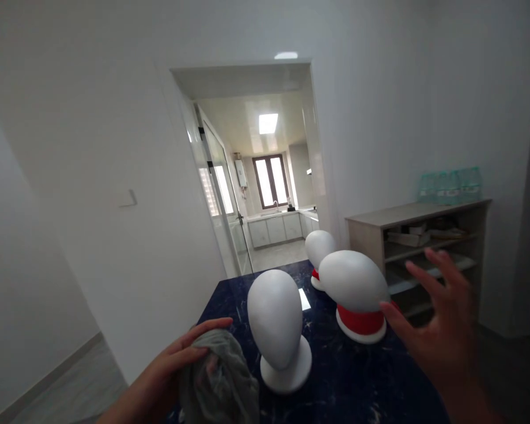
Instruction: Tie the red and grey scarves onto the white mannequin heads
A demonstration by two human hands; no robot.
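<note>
At the lower left, my left hand (176, 362) grips a bunched, thin grey cloth (221, 377), its fingers lying over the top edge; my thumb is hidden. Just right of the cloth stands a plain white mannequin head (275, 318) on a round white base. My right hand (446, 330) is raised at the right, fingers spread and nothing in it, slightly blurred. Nearest to it is a second white mannequin head (353, 280) with red fabric (361, 321) around its neck. Behind that one is a third white head (320, 247), also with some red at the neck.
The heads stand on a glossy dark blue marbled table (234, 294). Beyond it is a doorway with a glass door (223, 188) into a kitchen. A wooden shelf unit (366, 235) at the right carries a pack of bottles (450, 186) on top and boxes inside.
</note>
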